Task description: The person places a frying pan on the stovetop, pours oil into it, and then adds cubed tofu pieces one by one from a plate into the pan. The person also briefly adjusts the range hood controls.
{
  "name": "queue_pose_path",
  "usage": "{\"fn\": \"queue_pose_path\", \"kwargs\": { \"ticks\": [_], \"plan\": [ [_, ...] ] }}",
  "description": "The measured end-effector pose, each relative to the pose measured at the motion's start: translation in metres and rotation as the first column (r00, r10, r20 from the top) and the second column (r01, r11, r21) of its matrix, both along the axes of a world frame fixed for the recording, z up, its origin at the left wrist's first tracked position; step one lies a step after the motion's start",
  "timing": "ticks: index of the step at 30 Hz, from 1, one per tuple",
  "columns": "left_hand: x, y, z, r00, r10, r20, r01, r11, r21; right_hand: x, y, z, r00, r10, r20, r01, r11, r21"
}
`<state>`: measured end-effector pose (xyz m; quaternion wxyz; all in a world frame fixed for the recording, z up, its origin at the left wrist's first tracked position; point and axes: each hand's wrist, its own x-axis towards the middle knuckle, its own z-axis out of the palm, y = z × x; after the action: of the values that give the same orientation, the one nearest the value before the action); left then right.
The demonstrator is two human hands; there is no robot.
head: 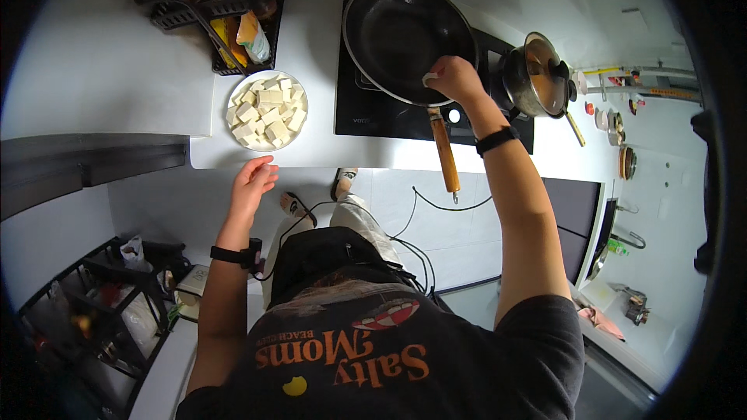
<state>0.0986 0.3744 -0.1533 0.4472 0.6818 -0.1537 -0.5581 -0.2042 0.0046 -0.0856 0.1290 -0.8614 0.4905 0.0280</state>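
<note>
My right hand (458, 80) is over the near right part of a dark wok-style frying pan (402, 35), its fingers closed on a small white piece, perhaps paper or tissue. The pan sits on a black cooktop (379, 122), and its wooden handle (444, 151) points towards me. A round white plate (229, 106) heaped with white tofu cubes (269, 108) stands left of the cooktop. Just below that plate, my left hand (255, 182) hangs in the air at the counter's edge, fingers slightly curled and apart, holding nothing.
A metal pot with a glass lid (540, 79) stands at the cooktop's right. Behind the plate is a black basket rack (280, 17) with packets. Several small bowls (615, 128) line the counter further right. A dark shelf rack (140, 303) is at lower left; cables hang before me.
</note>
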Motion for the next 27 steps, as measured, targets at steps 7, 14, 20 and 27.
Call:
{"fn": "queue_pose_path", "kwargs": {
  "ticks": [7,14,20,27],
  "plan": [
    [-0.003,0.005,-0.007,0.999,0.05,-0.009,-0.05,0.999,-0.012,0.037,-0.024,-0.028,0.926,-0.01,-0.378,0.038,0.997,0.067],
    [0.001,0.013,-0.007,0.996,0.088,-0.005,-0.088,0.996,0.003,0.049,-0.027,-0.037,0.913,-0.054,-0.405,0.05,0.999,-0.018],
    [-0.001,0.01,-0.007,0.996,0.087,-0.009,-0.087,0.996,0.004,0.045,-0.028,-0.048,0.899,-0.057,-0.433,0.064,0.998,0.001],
    [0.001,0.004,-0.003,0.998,0.062,-0.008,-0.062,0.998,0.004,0.035,-0.03,-0.007,0.955,-0.163,-0.247,0.16,0.987,-0.033]
  ]
}}
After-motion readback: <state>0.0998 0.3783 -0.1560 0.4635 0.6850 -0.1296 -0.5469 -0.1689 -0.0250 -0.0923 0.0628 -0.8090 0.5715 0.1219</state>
